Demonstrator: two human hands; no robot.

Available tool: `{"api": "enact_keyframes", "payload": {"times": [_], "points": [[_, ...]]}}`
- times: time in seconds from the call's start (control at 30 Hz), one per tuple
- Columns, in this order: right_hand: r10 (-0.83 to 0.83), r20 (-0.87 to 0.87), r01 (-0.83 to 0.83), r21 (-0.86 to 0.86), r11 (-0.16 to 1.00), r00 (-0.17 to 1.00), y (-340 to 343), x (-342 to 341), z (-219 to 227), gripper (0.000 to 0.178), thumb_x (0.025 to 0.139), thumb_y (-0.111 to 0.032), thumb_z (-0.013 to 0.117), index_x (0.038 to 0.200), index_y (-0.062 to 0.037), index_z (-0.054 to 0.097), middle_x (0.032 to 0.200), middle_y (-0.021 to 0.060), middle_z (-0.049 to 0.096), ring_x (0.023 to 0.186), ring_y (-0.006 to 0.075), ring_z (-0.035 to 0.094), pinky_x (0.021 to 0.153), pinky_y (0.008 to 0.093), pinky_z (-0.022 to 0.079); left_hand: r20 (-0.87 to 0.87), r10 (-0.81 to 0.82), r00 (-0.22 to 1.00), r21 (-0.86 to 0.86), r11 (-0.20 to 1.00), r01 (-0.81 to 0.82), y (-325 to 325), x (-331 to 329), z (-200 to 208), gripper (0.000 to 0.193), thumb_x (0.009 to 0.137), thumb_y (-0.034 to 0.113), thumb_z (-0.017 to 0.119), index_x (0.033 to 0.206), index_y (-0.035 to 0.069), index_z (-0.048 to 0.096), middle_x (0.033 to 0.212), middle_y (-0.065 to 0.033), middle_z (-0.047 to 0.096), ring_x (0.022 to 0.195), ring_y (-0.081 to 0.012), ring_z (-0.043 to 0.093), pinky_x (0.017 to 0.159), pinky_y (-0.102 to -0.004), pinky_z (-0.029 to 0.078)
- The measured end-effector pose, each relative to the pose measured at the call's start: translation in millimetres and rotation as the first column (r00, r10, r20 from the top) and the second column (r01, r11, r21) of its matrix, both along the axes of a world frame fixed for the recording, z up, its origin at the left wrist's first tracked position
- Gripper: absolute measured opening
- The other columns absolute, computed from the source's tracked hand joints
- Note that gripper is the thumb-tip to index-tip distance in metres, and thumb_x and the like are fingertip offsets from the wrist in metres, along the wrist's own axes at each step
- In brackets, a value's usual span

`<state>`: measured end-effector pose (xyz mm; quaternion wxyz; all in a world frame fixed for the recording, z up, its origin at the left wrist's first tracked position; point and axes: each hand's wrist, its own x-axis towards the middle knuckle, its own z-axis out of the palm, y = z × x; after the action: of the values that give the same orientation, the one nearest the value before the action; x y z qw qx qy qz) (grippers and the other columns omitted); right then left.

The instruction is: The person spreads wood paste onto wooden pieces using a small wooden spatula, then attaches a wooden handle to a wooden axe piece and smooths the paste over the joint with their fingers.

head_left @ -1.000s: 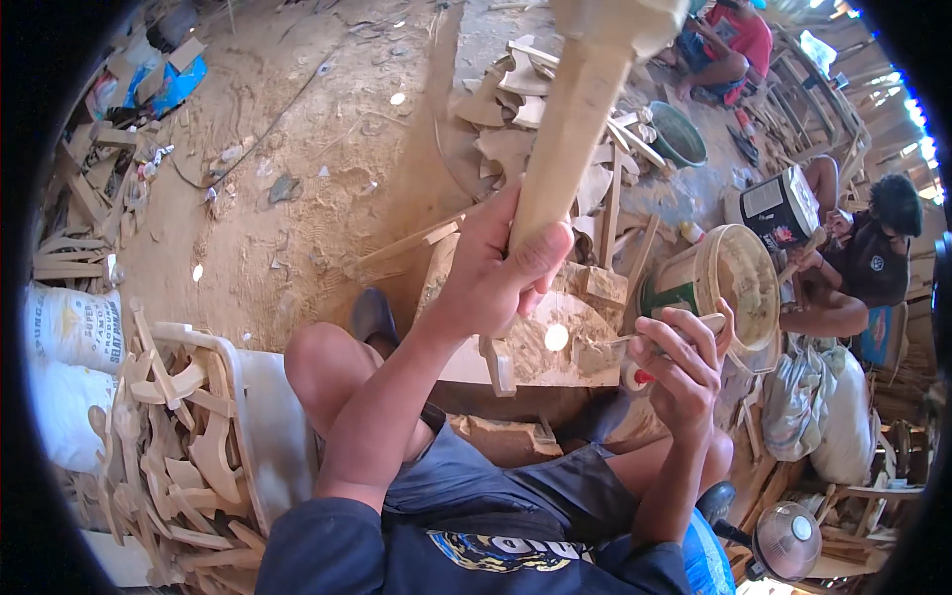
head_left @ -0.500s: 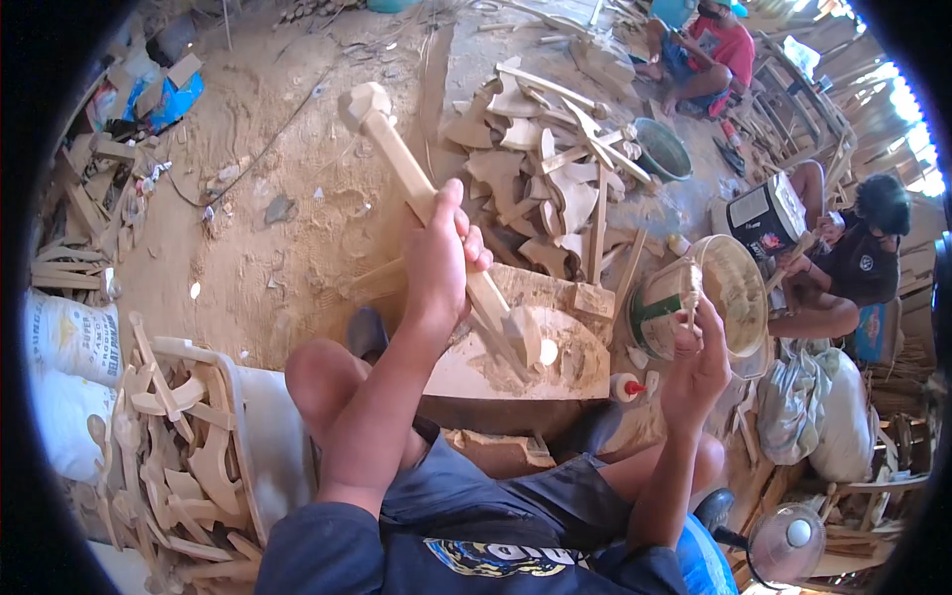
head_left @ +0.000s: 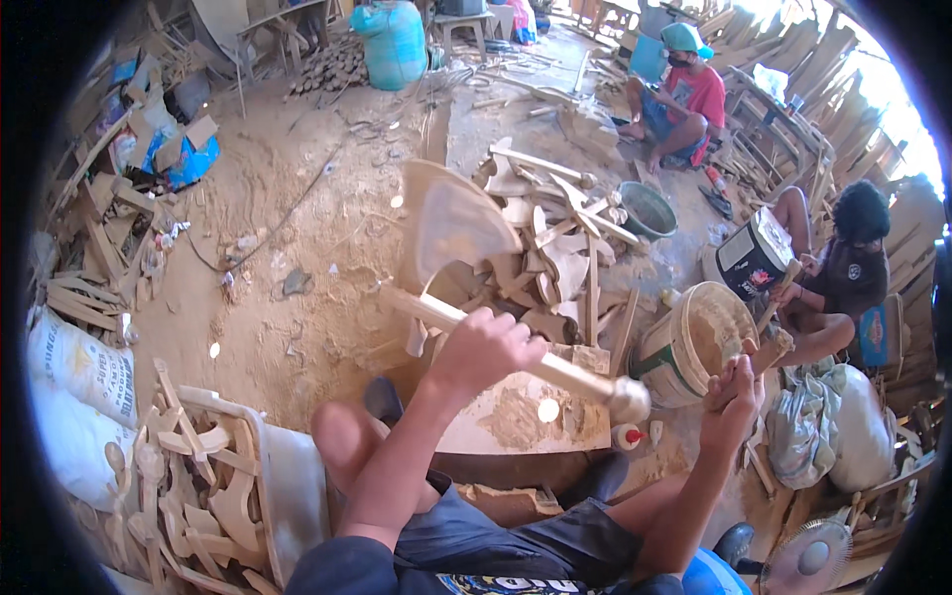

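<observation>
My left hand (head_left: 486, 352) is closed around the handle of a wooden axe-shaped piece (head_left: 456, 226). Its broad, flat blade points away from me at the left end, and a faceted knob (head_left: 629, 402) ends the handle on the right. The piece is held above a low wooden board (head_left: 496, 421) between my knees, which is smeared with dusty brown material. My right hand (head_left: 734, 399) is raised beside a round bucket (head_left: 662, 352) with pale residue inside. Its fingers pinch a short stick-like tool (head_left: 772, 349), whose end looks coated in something pale.
A small bottle with a red cap (head_left: 627, 436) stands right of the board. Cut wooden pieces (head_left: 555, 248) are heaped beyond it; a bin (head_left: 288, 486) of more pieces is at left. Two people (head_left: 858, 258) sit at right, one holding a stick. A fan (head_left: 808, 555) stands lower right.
The axe-shaped piece has turned: its knob swung to the right and its blade now shows broadside. My right hand moved right and slightly lower. The view has tilted up.
</observation>
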<state>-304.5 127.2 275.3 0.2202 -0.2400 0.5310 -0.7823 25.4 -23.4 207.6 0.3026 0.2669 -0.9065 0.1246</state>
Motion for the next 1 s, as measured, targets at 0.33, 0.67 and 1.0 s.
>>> {"api": "enact_keyframes", "payload": {"times": [0.33, 0.67, 1.0], "points": [[0.225, -0.145, -0.209, 0.119, 0.971, 0.963, -5, 29, -11, 0.017, 0.103, -0.019, 0.076, 0.102, -0.0092, 0.062, 0.084, -0.0054, 0.056, 0.059, 0.0013, 0.044, 0.048, 0.0207, 0.029, 0.279, -0.324, 0.904, -0.247, 0.886, 0.393, 27, -14, -5, 0.016, 0.09, 0.026, 0.069, 0.106, 0.023, 0.068, 0.094, 0.0107, 0.067, 0.094, -0.0077, 0.067, 0.086, -0.0293, 0.046], [0.519, -0.214, -0.545, -0.085, 0.834, 0.828, -6, 50, -21, 0.05, 0.09, -0.039, 0.089, 0.111, -0.0032, 0.06, 0.105, 0.0042, 0.062, 0.079, 0.0088, 0.055, 0.069, 0.0255, 0.044, 0.189, -0.609, 0.77, -0.273, 0.721, 0.637, 56, -39, -31, 0.023, 0.09, 0.023, 0.068, 0.11, 0.011, 0.065, 0.107, -0.0029, 0.072, 0.103, -0.0168, 0.068, 0.088, -0.0301, 0.053], [0.602, -0.272, -0.622, 0.013, 0.783, 0.751, 1, 50, -10, 0.057, 0.09, -0.024, 0.085, 0.134, 0.0067, 0.066, 0.114, 0.0059, 0.073, 0.1, 0.009, 0.065, 0.084, 0.0278, 0.053, 0.341, -0.71, 0.615, 0.026, 0.662, 0.749, 94, -69, -33, 0.023, 0.09, 0.029, 0.065, 0.11, 0.017, 0.063, 0.113, -0.0006, 0.071, 0.108, -0.014, 0.067, 0.088, -0.0298, 0.051]]}}
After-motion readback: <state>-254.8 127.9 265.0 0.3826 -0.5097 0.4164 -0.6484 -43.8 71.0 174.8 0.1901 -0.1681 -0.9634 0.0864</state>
